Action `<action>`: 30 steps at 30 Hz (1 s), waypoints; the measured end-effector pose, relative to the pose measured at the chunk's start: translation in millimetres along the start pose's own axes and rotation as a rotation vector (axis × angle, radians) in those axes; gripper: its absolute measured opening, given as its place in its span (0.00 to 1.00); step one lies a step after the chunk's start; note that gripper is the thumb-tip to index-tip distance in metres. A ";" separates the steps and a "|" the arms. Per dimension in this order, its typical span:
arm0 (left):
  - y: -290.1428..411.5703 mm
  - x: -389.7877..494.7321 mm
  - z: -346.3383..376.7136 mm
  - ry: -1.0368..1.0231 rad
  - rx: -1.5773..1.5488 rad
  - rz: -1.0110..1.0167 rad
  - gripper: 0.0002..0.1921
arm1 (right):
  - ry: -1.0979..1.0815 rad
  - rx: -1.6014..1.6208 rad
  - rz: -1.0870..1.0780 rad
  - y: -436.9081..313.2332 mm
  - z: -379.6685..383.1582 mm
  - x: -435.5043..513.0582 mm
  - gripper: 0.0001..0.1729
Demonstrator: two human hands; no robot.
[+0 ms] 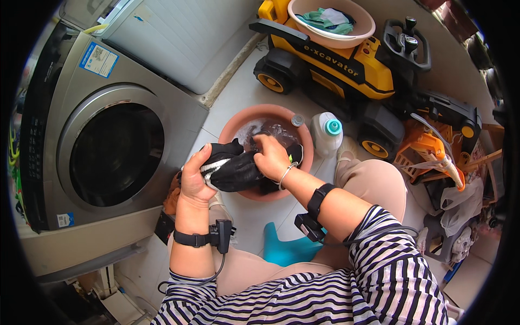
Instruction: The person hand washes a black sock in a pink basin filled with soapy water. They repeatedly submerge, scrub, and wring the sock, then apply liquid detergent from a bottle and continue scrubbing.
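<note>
A wet black garment [237, 172] with a white stripe is stretched between my two hands above a reddish-brown plastic basin [230, 122]. My left hand [196, 178] grips its left end, thumb up. On the garment's right part, my right hand [272, 158] has its fingers curled against the cloth; its fingertips are partly hidden. Part of the cloth hangs over the basin's right side, where a small bright green mark shows. Sudsy water [280, 132] lies in the basin under my hands. A round metallic disc [297, 120] sits at the basin's upper right rim.
A white detergent bottle [325, 136] with a teal cap stands right of the basin. Beyond it is a yellow and black ride-on toy excavator [325, 69] carrying a pink basin [367, 30] of clothes. A front-loading washing machine [178, 105] stands at left. A teal stool [280, 248] is beneath me.
</note>
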State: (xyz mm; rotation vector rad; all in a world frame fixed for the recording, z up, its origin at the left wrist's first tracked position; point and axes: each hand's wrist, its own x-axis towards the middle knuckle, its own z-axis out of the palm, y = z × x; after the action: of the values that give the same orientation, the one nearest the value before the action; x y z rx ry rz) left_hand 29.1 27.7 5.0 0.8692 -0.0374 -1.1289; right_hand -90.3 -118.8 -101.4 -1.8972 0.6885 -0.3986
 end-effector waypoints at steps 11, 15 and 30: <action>16.8 -12.4 -16.9 0.084 0.036 0.104 0.34 | -0.010 0.148 0.013 3.1 -19.9 30.8 0.14; 12.7 -12.3 -17.0 0.143 0.481 0.061 0.27 | -0.028 0.523 0.161 -7.1 -30.0 40.8 0.12; -36.5 28.6 -16.9 0.244 -0.066 -0.110 0.21 | -0.004 0.108 -0.422 -79.8 -13.5 -21.0 0.18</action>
State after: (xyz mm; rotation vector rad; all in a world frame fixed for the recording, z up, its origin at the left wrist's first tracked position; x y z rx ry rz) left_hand 21.8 9.5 -40.2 0.9532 0.2501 -1.1131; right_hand -91.7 -91.2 -22.4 -1.9345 0.2519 -0.6822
